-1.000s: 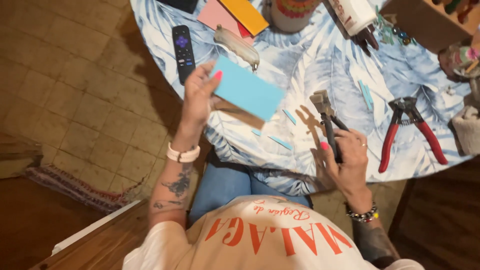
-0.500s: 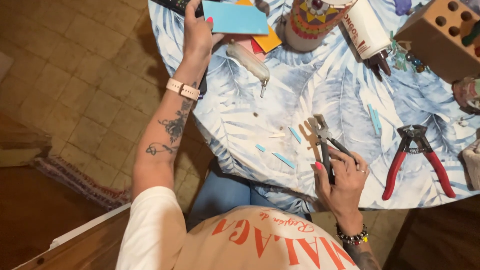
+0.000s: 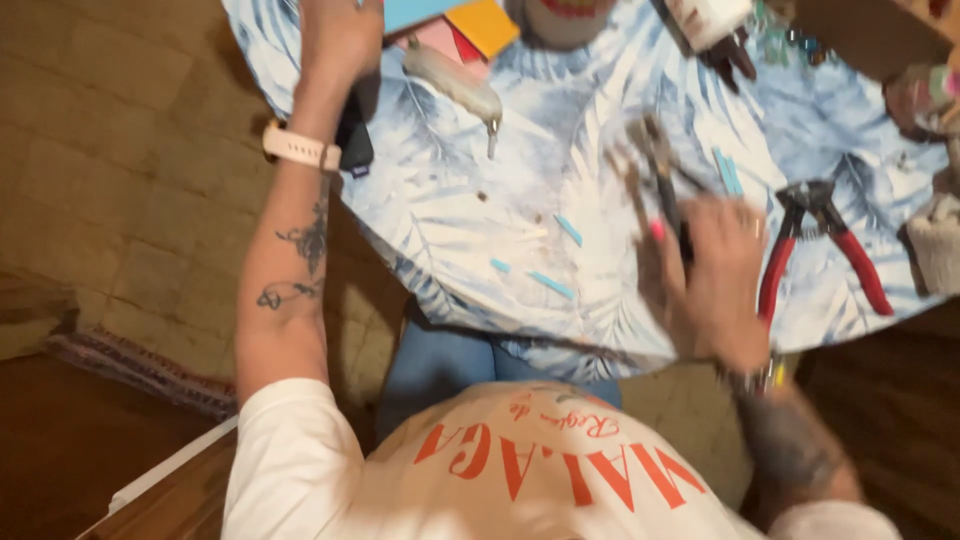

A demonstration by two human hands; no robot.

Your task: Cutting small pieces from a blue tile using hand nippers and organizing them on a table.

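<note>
Head view, blurred with motion. Left hand (image 3: 338, 40) is stretched far forward to the top edge of the frame, at the stack of coloured sheets (image 3: 470, 25). A second ago it held the blue sheet (image 3: 415, 10) up close over the table (image 3: 600, 330); half a second ago it was carrying that sheet out toward the stack. Now the blue sheet lies at the stack, just right of the hand and mostly cut off by the frame. Fingers are out of view, so I cannot tell if the hand is gripping or has let go. Judgement: the sheet is being put away, cutting on it looks finished for now.

Right hand (image 3: 715, 275) is closed round the dark handles of the cutter (image 3: 660, 160), tool head pointing away from it. It has stayed in that grip through all frames, shifting little. Blue strips (image 3: 552, 285) lie on the table left of this hand; red pliers (image 3: 825, 245) lie just right of it, untouched. A black remote (image 3: 355, 150) sits under the left wrist.
</note>
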